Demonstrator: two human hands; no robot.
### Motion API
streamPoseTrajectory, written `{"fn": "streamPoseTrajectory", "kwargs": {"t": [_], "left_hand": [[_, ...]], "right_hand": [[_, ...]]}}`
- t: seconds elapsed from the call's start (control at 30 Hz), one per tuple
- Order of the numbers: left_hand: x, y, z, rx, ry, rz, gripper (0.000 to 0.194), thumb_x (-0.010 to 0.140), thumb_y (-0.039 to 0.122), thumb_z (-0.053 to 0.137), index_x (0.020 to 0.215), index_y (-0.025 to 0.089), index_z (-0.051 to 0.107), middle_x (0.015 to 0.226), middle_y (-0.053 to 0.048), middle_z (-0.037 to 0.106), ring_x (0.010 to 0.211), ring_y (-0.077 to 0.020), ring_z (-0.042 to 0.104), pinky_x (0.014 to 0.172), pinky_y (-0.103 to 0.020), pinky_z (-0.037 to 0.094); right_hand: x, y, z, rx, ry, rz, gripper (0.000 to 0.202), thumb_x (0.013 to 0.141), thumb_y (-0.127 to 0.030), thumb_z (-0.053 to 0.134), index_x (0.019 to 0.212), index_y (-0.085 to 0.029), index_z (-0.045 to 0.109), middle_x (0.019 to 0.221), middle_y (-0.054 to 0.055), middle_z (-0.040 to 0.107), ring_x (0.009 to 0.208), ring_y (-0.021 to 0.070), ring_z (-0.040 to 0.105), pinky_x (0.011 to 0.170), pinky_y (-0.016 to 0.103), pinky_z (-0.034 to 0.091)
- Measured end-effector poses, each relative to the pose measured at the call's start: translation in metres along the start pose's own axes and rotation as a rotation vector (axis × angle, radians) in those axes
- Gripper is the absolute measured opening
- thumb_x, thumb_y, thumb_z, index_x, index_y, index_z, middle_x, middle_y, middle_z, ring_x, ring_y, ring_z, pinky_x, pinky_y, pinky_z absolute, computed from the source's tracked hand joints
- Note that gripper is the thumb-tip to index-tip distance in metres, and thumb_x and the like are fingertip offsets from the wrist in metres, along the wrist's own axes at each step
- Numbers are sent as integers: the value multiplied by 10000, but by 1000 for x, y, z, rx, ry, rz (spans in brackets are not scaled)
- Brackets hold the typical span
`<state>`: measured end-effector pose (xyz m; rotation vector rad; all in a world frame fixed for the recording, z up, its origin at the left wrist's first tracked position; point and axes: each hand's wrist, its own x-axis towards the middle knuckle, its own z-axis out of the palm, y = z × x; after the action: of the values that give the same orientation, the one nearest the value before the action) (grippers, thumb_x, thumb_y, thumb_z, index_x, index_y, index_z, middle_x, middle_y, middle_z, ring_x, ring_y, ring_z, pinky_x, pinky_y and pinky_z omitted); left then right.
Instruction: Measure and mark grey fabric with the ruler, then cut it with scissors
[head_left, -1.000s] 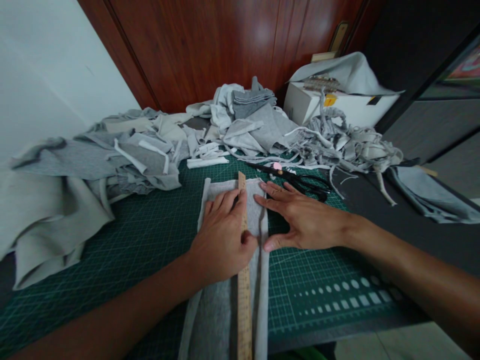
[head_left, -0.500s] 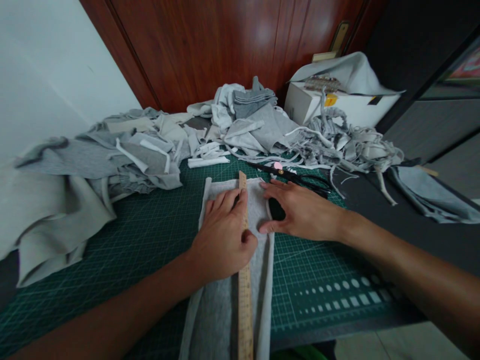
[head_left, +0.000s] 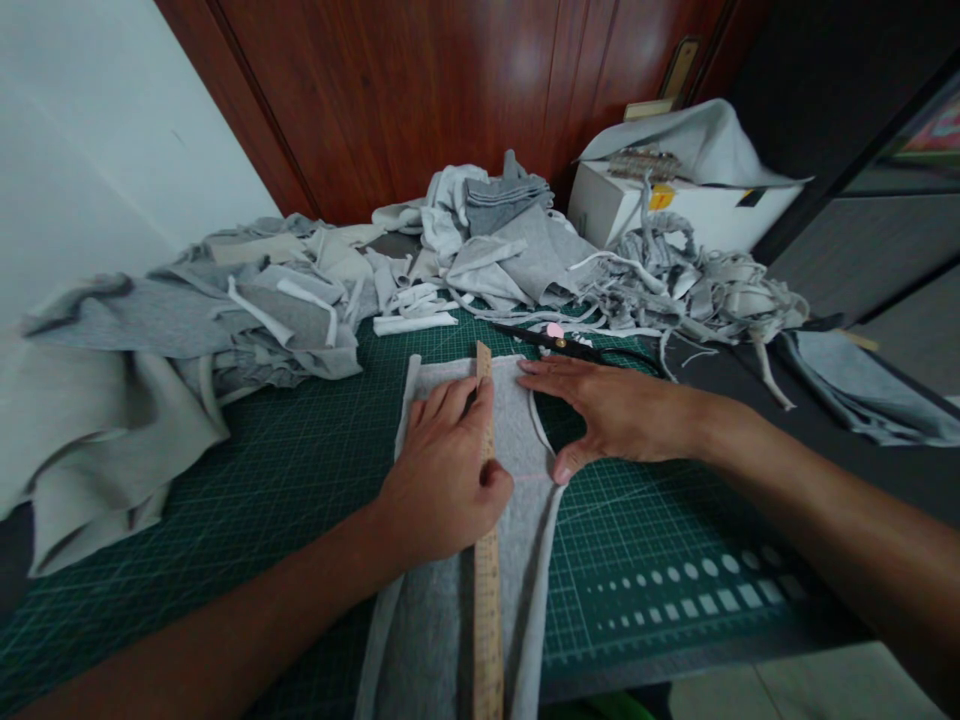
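A long strip of light grey knit fabric (head_left: 517, 520) lies lengthwise in front of me, running off the lower edge of the view. Along it rests a wooden ruler (head_left: 488, 600). My left hand (head_left: 446, 480) bears down on the ruler and fabric, index fingertip near the ruler's far end and thumb bent beside it. My right hand (head_left: 607, 410) is spread, its fingertips at the fabric's far right corner and its thumb on the right edge lower down. Between thumb and fingers that edge curves inward. A faint pink line crosses the fabric near the thumb.
Under the fabric is a green cutting mat (head_left: 315, 470). Black scissors (head_left: 559, 343) with a small pink piece lie beyond my right hand. Grey fabric scraps (head_left: 285, 300) are heaped along the back, with tangled strips (head_left: 720, 290) and a white box (head_left: 682, 210) at right.
My right thumb has slid toward me and to the right, away from the fingers. The fabric's right edge has shifted outward with it, and the pink line has come into view.
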<state>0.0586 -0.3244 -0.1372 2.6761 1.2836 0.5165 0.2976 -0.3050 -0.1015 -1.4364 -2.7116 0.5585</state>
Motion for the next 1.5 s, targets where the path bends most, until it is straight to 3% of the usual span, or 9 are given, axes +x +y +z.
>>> {"fn": "streamPoseTrajectory", "kwargs": {"t": [0.23,0.43,0.63,0.77,0.97,1.1,1.17,1.33,1.5], "left_hand": [[-1,-1,0,-11,15,13,774,750,209,549,1496,26,455,1479,-231,510,1400,-383,450,1144,-573,387],[-1,-1,2,5,22,21,763,755,213,540,1484,-1,467,1486,-248,506,1401,-397,447,1127,-592,396],[-1,0,-1,-8,16,12,769,751,217,548,1491,27,459,1473,-226,511,1393,-383,451,1159,-586,393],[3,-2,-2,-104,35,7,761,743,183,559,1486,42,474,1346,-185,537,1303,-334,525,1166,-514,439],[15,-9,-7,-291,13,-68,627,777,143,582,1405,153,585,1200,-109,562,887,-208,645,846,-415,604],[28,1,-18,-376,-51,-141,482,775,128,628,1253,151,685,1050,-75,608,695,-164,625,590,-323,548],[34,11,-20,-495,-72,-178,458,784,137,636,1237,163,690,982,-51,637,617,-149,619,515,-294,504],[43,24,5,-975,-37,-280,564,843,189,616,1406,174,587,960,-37,688,766,-186,713,591,-285,582],[36,9,26,-802,49,-194,641,850,203,627,1483,162,541,1203,-103,591,712,-130,680,594,-286,602]], "right_hand": [[0,-2,-3,-98,-46,-17,1210,735,-691,833,1629,-42,340,1692,242,252,1584,420,209,1293,545,249],[-5,6,1,-95,-26,-83,1085,828,-741,713,1663,-185,299,1721,183,200,1584,422,179,1275,596,254],[-5,10,5,-141,-14,-97,1195,810,-804,662,1634,-14,306,1684,263,247,1581,435,195,1284,566,261],[-4,11,6,-125,-8,-106,1190,803,-782,691,1630,-12,318,1678,273,261,1579,440,206,1285,567,262],[-4,13,7,-66,18,-118,1179,792,-753,726,1650,-66,298,1690,260,249,1580,450,199,1271,619,257],[-3,9,6,-90,1,-93,1190,786,-734,752,1637,-30,311,1684,275,261,1578,449,210,1276,597,260],[-3,9,5,-67,15,-113,1162,787,-696,781,1647,-70,311,1692,246,279,1584,438,202,1281,601,242],[-2,11,5,4,48,-248,969,884,-516,784,1673,-282,273,1743,100,240,1602,361,207,1306,580,189],[-4,12,6,-26,28,-160,1090,834,-645,770,1670,-148,277,1719,196,255,1599,408,177,1291,599,222]]}}
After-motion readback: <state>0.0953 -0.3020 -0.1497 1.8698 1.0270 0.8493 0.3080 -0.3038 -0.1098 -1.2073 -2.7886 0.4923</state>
